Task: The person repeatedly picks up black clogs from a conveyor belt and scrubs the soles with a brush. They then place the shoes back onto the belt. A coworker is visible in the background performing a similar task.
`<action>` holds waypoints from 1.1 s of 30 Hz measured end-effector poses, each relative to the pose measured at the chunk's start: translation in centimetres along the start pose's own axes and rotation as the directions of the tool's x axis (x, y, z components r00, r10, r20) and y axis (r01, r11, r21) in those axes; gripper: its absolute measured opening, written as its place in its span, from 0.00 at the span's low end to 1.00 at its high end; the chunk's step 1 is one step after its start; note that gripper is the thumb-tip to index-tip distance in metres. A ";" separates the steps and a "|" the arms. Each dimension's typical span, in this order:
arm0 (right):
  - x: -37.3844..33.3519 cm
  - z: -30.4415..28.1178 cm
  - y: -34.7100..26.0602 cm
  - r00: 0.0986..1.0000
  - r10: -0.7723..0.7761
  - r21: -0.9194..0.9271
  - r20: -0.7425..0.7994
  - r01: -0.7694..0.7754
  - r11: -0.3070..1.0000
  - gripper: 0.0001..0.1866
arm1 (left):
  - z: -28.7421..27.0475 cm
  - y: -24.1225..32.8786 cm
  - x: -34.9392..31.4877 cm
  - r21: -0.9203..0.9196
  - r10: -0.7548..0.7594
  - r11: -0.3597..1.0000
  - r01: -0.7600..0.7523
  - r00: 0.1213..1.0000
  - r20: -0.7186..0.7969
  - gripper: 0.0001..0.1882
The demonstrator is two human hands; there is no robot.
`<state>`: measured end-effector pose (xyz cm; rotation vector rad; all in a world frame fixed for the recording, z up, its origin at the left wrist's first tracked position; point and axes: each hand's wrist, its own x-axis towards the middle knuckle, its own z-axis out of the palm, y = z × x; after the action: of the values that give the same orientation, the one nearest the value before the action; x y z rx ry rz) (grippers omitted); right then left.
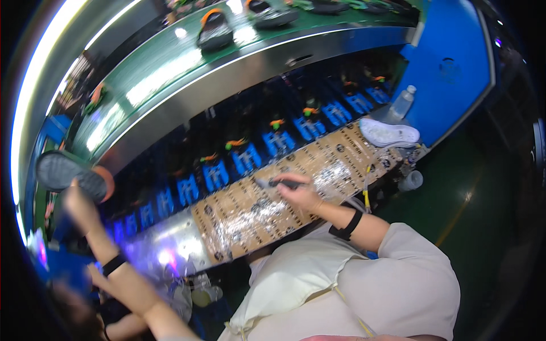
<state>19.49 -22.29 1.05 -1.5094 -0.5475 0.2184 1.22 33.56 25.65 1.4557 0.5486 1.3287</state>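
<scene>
At the far left, my left hand [81, 207] is closed on a shoe [51, 172], its dark sole turned toward me and an orange-brown edge at one end. Motion smears the fingers somewhat. My right hand [301, 194] is over the middle of the bench and grips a small tool [291, 183] with a black handle and a pale, flat tip pointing left. Whether that tip is bristle or blade is too blurred to tell. Beneath it lies a brown printed sheet [227, 219] under shiny clear film.
Behind the bench runs a green conveyor [165, 68] carrying shoes [215, 31]. Blue holders [216, 175] line the bench's back edge. A white insole-shaped piece [389, 133] and a clear bottle [402, 102] stand at right, beside a blue panel [455, 74]. Another person's hand [98, 278] is at lower left.
</scene>
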 end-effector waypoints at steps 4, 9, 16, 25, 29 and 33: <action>1.4 0.7 -2.6 0.999 0.036 0.209 0.008 -0.036 0.977 0.08 | 3.3 -3.1 -14.6 -0.190 -0.327 0.914 0.359 0.927 0.183 0.22; 1.5 1.3 -6.1 0.988 0.070 0.305 0.140 -0.110 0.946 0.09 | 7.7 -8.5 -31.0 -0.449 -0.337 0.536 0.715 0.668 0.663 0.42; 2.0 5.5 -8.4 0.961 0.055 0.211 0.270 -0.115 0.971 0.09 | 11.4 -10.3 -39.8 -0.626 -0.551 0.094 0.774 0.564 0.615 0.45; 3.1 9.5 -9.1 0.977 0.045 0.094 0.209 -0.066 0.993 0.11 | 13.4 -7.1 -41.3 -0.483 -0.592 0.141 0.864 0.465 0.658 0.47; 2.3 9.1 -9.4 0.965 -0.102 -0.088 0.240 0.126 0.988 0.12 | 13.9 -8.6 -41.5 -0.517 -0.574 0.243 0.821 0.551 0.605 0.43; 0.6 6.8 -10.2 0.906 -0.117 -0.238 0.407 0.228 0.944 0.12 | 13.2 -11.8 -39.8 -0.511 -0.546 0.336 0.791 0.606 0.578 0.41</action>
<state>14.79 -16.69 10.96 -1.6896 -1.0661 0.3138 5.63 -1.31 0.00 0.5540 0.2790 0.4637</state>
